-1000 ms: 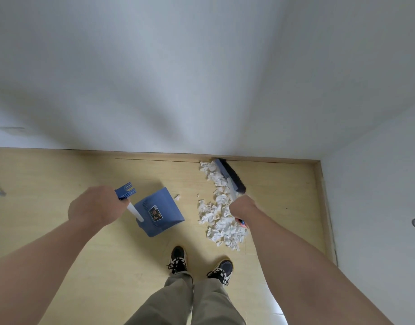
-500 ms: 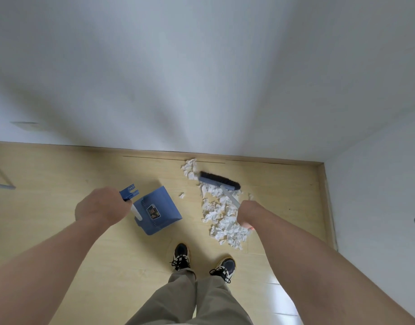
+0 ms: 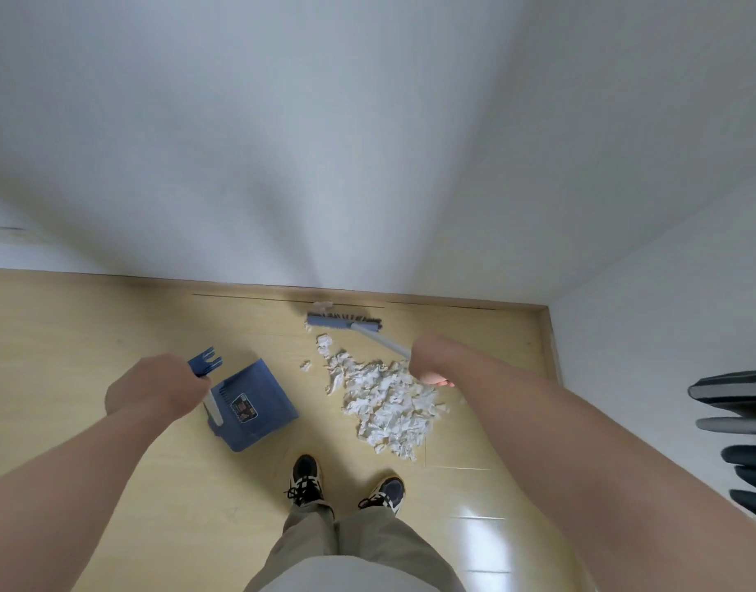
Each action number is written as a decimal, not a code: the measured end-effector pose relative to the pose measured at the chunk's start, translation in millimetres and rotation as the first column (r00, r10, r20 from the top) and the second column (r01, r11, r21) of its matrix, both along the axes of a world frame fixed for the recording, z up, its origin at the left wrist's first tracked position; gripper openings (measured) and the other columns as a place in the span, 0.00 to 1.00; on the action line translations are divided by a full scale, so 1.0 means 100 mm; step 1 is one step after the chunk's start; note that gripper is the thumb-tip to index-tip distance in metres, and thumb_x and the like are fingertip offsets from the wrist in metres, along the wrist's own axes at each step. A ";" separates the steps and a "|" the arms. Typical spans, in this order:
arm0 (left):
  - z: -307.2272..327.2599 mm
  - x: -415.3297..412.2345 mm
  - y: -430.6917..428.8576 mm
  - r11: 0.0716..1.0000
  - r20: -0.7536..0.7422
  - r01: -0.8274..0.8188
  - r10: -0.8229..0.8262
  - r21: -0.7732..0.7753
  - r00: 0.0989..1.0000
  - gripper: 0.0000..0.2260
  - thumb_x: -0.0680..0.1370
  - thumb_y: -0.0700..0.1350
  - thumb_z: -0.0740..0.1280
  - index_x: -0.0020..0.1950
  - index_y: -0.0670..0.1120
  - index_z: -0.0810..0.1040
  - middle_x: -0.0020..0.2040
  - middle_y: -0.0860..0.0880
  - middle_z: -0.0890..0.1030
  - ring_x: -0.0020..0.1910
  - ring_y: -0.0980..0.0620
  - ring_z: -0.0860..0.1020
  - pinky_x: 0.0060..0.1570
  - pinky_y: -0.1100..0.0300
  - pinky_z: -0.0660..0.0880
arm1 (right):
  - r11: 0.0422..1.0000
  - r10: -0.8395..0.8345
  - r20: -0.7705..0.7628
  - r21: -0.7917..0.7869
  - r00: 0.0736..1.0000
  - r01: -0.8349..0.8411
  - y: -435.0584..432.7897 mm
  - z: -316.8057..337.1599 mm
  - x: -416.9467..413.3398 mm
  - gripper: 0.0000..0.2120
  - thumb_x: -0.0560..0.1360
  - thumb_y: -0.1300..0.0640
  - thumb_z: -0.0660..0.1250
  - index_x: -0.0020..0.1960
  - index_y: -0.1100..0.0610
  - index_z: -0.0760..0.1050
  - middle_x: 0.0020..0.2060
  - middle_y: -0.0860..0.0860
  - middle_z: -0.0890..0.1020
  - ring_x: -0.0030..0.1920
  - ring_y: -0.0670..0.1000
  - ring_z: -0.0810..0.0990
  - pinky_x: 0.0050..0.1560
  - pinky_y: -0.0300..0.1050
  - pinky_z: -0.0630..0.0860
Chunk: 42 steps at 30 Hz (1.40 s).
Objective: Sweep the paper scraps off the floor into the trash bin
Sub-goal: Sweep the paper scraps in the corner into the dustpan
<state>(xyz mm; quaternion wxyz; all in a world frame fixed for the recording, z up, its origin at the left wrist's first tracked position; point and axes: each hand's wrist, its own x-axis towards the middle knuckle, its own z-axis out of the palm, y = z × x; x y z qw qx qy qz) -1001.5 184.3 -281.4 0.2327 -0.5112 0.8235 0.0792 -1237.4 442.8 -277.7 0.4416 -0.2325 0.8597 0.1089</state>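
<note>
Swung back to the wall, the broom (image 3: 344, 321) is gripped by the right hand (image 3: 427, 356), the dustpan (image 3: 252, 410) by the left hand (image 3: 154, 388); light crumpled paper scraps (image 3: 385, 399) scatter easily.

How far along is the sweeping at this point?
Done: most paper scraps are gathered in one pile. In hand: the right hand holds the broom at the wall by stray bits; the left hand holds the dustpan, which looks empty. Left: sweeping the scraps into the dustpan and binning them; no bin shows.
</note>
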 end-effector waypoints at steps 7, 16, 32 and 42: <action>-0.09 0.10 -0.19 0.999 0.033 0.051 -0.051 0.003 0.998 0.14 0.77 0.55 0.65 0.36 0.48 0.77 0.34 0.49 0.80 0.34 0.48 0.79 0.35 0.61 0.72 | 0.999 0.034 -0.015 -0.032 0.999 -0.035 -0.70 -0.46 0.03 0.15 0.78 0.67 0.61 0.64 0.63 0.71 0.35 0.53 0.72 0.31 0.49 0.73 0.33 0.40 0.72; -0.22 0.20 -0.31 0.989 0.072 0.147 -0.148 0.011 0.986 0.17 0.79 0.57 0.63 0.35 0.48 0.76 0.34 0.50 0.79 0.32 0.51 0.78 0.32 0.62 0.69 | 0.994 0.098 0.006 0.056 0.995 -0.098 -0.71 -0.63 0.28 0.15 0.75 0.65 0.65 0.62 0.60 0.74 0.38 0.50 0.73 0.34 0.48 0.75 0.33 0.41 0.72; 0.01 0.55 -0.25 0.978 0.082 0.207 -0.207 0.013 0.975 0.17 0.79 0.55 0.61 0.36 0.48 0.77 0.35 0.50 0.80 0.34 0.50 0.79 0.34 0.62 0.73 | 0.947 0.312 -0.104 0.110 0.944 -0.301 -0.08 0.06 0.52 0.07 0.75 0.65 0.63 0.50 0.57 0.76 0.40 0.49 0.75 0.40 0.52 0.78 0.49 0.47 0.80; -0.06 0.88 -0.38 0.969 0.116 0.245 -0.247 0.032 0.962 0.19 0.80 0.58 0.59 0.37 0.48 0.78 0.35 0.51 0.80 0.34 0.51 0.79 0.34 0.62 0.72 | 0.947 0.315 -0.109 0.105 0.943 -0.304 -0.21 -0.02 1.34 0.16 0.76 0.64 0.65 0.63 0.56 0.74 0.38 0.48 0.71 0.39 0.50 0.77 0.42 0.43 0.76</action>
